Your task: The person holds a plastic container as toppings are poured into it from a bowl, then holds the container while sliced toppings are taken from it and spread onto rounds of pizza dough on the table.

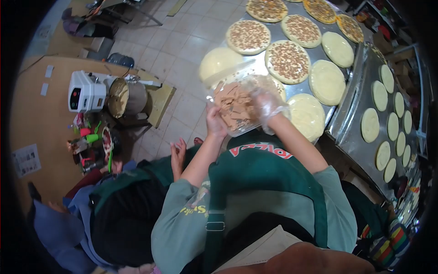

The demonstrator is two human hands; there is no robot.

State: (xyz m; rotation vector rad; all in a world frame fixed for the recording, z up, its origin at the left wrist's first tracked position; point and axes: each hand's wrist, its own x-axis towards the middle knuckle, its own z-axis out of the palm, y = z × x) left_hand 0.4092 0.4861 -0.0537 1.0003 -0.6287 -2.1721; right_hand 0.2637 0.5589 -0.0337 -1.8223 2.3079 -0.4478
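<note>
My left hand (pixel 215 120) is closed on the near left side of a clear plastic container (pixel 237 133), which is tilted. Brown flat broken flakes (pixel 235 104) fill it; they look like chocolate shavings. My right hand (pixel 269 108), in a clear plastic glove, is at the container's right side, over the flakes. Its fingers are blurred, and I cannot tell what they hold. Just beyond the container lie a plain round dough (pixel 219 64) and a round dough with brown bits (pixel 287 62). Another plain dough (pixel 307 117) lies right of my gloved hand.
More topped rounds (pixel 248 37) lie on the metal table at the back. To the right, a griddle (pixel 353 123) bears several small pale rounds. At left stand a mixer (pixel 86 92) and its bowl (pixel 119 98). A co-worker (pixel 132 201) stands close on my left.
</note>
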